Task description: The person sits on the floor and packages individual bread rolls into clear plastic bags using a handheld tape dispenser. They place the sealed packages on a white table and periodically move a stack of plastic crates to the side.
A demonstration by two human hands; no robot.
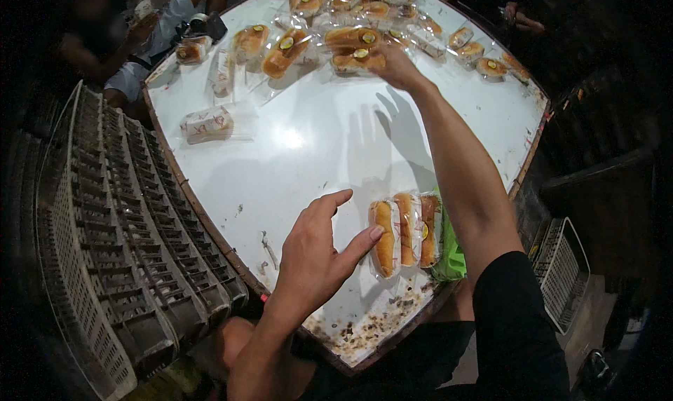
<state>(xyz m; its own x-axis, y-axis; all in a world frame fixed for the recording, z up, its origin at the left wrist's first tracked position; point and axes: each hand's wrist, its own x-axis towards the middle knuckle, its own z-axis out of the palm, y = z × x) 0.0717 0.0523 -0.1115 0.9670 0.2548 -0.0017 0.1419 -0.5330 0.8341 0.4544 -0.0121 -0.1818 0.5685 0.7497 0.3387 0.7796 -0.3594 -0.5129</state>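
Observation:
Stretched to the far side of the table, my right hand (397, 67) is at a wrapped bread roll (354, 64) in the pile. Its fingers blend into the wrappers, so I cannot make out whether they grip. My left hand (319, 247) is open near the front, thumb and fingers apart. Its thumb tip lies by the leftmost wrapped roll (383, 236) of a short row, perhaps touching it. Beside that stand a second wrapped roll (406, 226) and a darker one (429, 229) with a yellow round sticker. A green plastic bag (452, 254) lies against the row's right side.
More wrapped rolls (286, 54) spread across the far side of the white table (294, 170). One packaged roll (207, 124) lies apart at left. Crumbs dot the near corner. Stacked plastic crates (133, 226) stand left, a pale basket (563, 275) right. Other people sit beyond the table.

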